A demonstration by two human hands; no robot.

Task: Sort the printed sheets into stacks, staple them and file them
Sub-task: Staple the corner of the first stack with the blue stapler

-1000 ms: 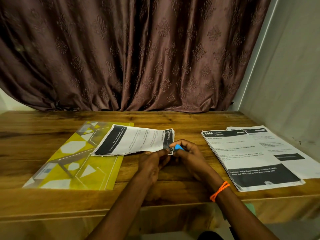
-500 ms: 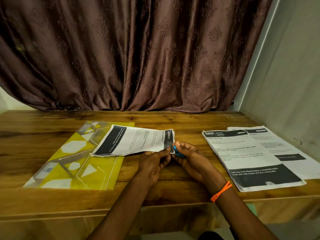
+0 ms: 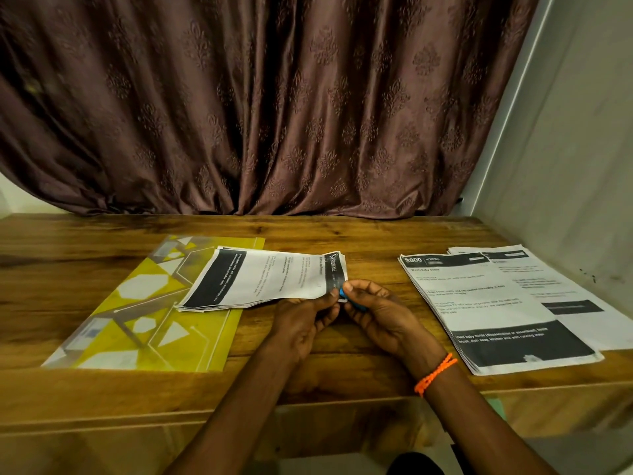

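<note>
A stack of printed sheets (image 3: 263, 281) lies sideways on the table, its left part resting on a yellow patterned file folder (image 3: 150, 323). My left hand (image 3: 303, 320) pinches the stack's near right corner. My right hand (image 3: 380, 311) is closed around a small blue stapler (image 3: 343, 293), held at that same corner. Most of the stapler is hidden by my fingers. A second stack of printed sheets (image 3: 496, 313) lies to the right, overlapping a third stack (image 3: 561, 289) behind it.
The wooden table (image 3: 342, 231) ends at a front edge near my forearms. A brown curtain (image 3: 274, 104) hangs behind it and a grey wall (image 3: 565, 149) closes the right side. An orange band (image 3: 434, 373) is on my right wrist.
My right hand has turned and settled the blue stapler lower against the stack's corner. My left hand keeps hold of the corner. The stacks have not moved.
</note>
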